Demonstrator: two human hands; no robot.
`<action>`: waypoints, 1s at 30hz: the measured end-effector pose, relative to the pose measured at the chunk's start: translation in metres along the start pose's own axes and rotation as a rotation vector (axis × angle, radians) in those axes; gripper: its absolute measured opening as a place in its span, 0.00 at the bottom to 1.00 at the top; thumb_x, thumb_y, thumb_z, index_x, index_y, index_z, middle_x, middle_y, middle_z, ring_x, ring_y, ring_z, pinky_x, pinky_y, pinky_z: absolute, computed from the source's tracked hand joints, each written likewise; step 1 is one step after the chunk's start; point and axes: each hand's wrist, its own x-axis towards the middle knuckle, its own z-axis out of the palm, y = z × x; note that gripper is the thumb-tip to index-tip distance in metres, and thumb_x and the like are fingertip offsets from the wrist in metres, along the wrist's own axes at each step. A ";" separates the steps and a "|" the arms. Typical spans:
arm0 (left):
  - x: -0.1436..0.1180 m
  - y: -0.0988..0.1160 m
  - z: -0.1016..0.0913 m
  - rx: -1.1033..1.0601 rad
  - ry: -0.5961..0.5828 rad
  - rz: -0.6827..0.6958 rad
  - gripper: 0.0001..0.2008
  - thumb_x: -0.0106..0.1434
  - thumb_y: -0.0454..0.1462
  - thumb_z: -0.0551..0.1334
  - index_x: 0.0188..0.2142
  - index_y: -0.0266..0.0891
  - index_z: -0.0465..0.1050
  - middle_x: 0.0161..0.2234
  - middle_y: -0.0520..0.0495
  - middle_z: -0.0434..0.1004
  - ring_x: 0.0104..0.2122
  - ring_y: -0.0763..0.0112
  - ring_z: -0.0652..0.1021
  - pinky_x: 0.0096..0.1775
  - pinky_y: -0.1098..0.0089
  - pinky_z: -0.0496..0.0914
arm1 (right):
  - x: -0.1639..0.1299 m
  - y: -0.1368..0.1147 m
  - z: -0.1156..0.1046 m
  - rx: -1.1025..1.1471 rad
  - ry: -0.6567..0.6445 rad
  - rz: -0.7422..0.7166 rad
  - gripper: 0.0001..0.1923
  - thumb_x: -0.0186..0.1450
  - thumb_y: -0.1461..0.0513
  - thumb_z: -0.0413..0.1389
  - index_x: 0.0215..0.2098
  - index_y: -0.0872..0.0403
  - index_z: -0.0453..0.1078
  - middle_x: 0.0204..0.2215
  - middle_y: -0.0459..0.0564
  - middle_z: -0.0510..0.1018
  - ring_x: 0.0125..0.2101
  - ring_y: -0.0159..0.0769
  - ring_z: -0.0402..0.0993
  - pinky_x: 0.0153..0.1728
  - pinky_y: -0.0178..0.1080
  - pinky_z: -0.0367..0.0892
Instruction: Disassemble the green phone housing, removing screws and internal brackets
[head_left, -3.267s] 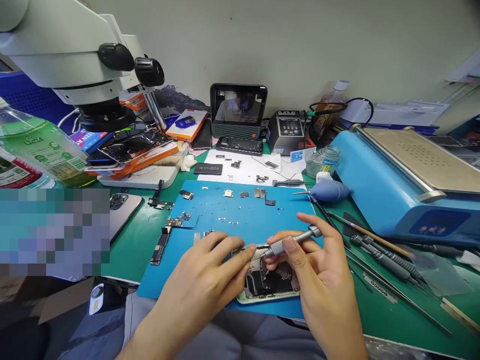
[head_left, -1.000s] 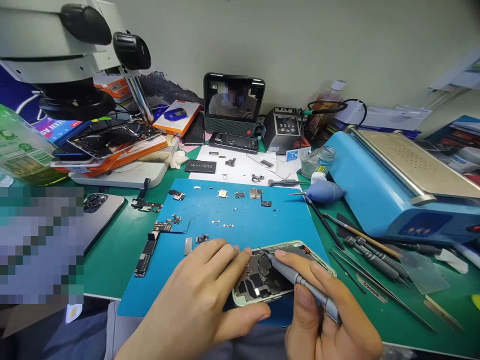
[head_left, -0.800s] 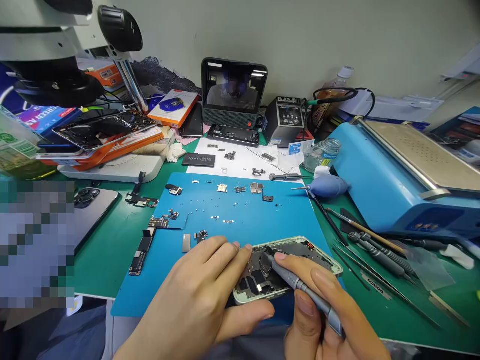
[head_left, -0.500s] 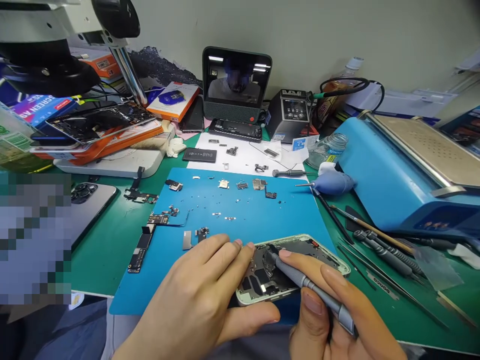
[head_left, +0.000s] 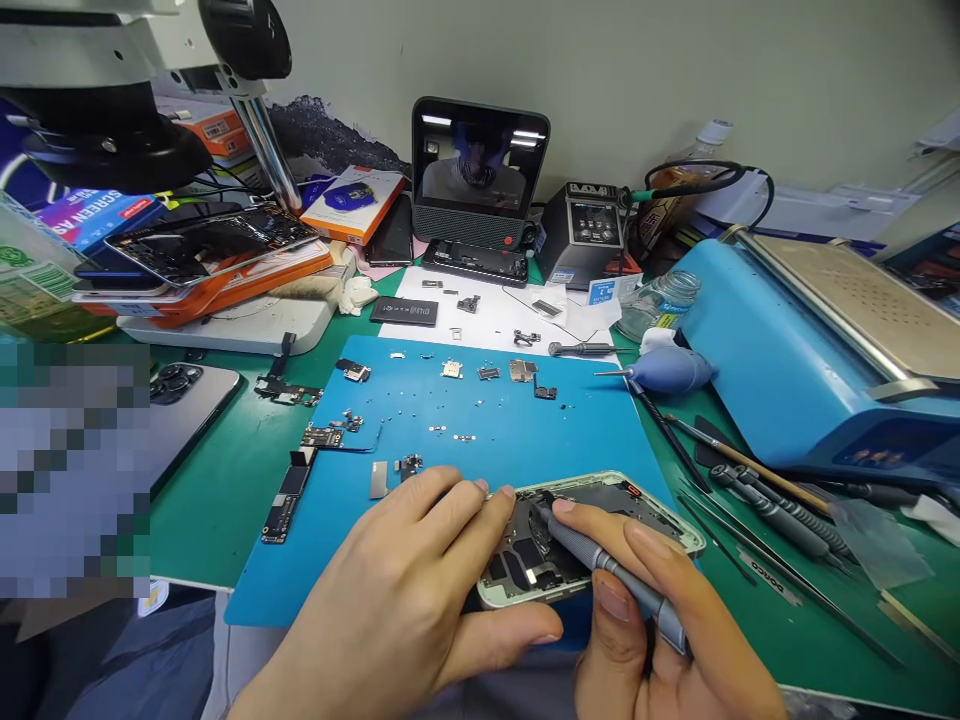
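Observation:
A phone housing [head_left: 622, 510] with a pale green frame and a dark inner face lies tilted near the front of the blue mat. My left hand [head_left: 420, 580] grips its left end, fingertips on the far edge and thumb along the near side. Between thumb and fingers, my right hand [head_left: 667, 610] holds a grey pen-shaped tool [head_left: 581, 545] with a knurled grip. The tool's dark end is down against the inside of the housing, close to a round ring area; its exact tip is hard to make out. A logic board [head_left: 289, 490] rests to the left.
The blue mat [head_left: 420, 400] bears several small phone parts and screws. Tweezers [head_left: 787, 575] and screwdrivers [head_left: 780, 520] lie at the right, beside a blue machine [head_left: 772, 370] and an air blower [head_left: 675, 370]. A microscope [head_left: 112, 140] overhangs the upper left.
The view has shifted slightly. My right hand has tipped the tool a little, its fingers closer to the housing; my left hand keeps its grip.

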 end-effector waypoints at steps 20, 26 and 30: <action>-0.003 -0.002 0.003 -0.072 -0.022 -0.049 0.31 0.79 0.58 0.53 0.53 0.33 0.79 0.38 0.45 0.82 0.38 0.59 0.80 0.37 0.59 0.75 | 0.007 -0.003 -0.007 -0.123 -0.050 -0.241 0.40 0.68 0.75 0.60 0.76 0.52 0.62 0.53 0.50 0.87 0.55 0.43 0.83 0.56 0.48 0.80; -0.003 -0.001 0.003 -0.064 -0.023 -0.065 0.29 0.79 0.57 0.55 0.53 0.33 0.79 0.39 0.46 0.82 0.38 0.59 0.80 0.38 0.59 0.75 | 0.006 -0.002 -0.006 -0.126 0.020 -0.156 0.43 0.68 0.76 0.59 0.77 0.49 0.59 0.54 0.51 0.86 0.57 0.47 0.81 0.56 0.50 0.79; -0.004 -0.001 0.004 -0.074 -0.027 -0.064 0.29 0.79 0.57 0.55 0.54 0.33 0.79 0.39 0.46 0.81 0.39 0.59 0.80 0.38 0.59 0.75 | 0.009 -0.001 -0.005 -0.194 0.002 -0.217 0.39 0.67 0.72 0.66 0.73 0.49 0.67 0.46 0.49 0.89 0.50 0.44 0.84 0.51 0.46 0.81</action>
